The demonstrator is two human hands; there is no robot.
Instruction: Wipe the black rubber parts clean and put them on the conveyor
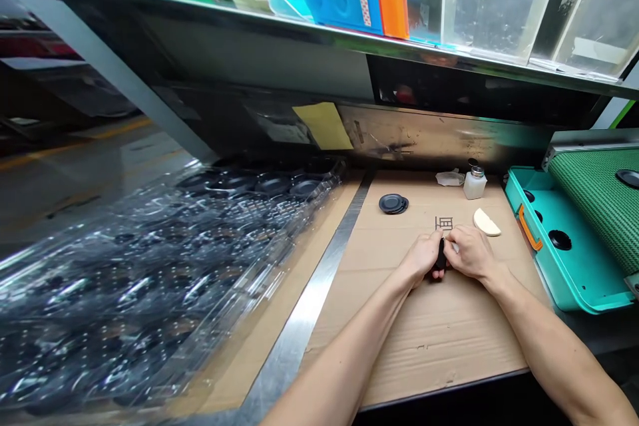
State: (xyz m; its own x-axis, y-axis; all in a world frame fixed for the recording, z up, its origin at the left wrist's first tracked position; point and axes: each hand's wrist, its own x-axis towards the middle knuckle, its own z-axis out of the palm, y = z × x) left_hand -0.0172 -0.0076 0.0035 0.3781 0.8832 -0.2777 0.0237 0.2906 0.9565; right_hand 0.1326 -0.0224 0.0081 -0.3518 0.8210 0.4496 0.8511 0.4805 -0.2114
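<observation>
Both of my hands meet over the brown cardboard sheet (439, 326) on the bench. My left hand (422, 258) and my right hand (469, 251) are closed round a small black round part (440, 258), held edge-on between them; most of it is hidden by my fingers. A short stack of black round discs (393, 204) lies on the cardboard, farther away and to the left of my hands. A cream half-moon pad (486, 222) lies just beyond my right hand.
A clear plastic blister tray (164, 266) with several black discs fills the left. A small white bottle (474, 183) and crumpled wrapper (450, 178) stand at the back. A teal tray (569, 266) and a green conveyor belt (596, 210) with black parts are at right. A shelf runs overhead.
</observation>
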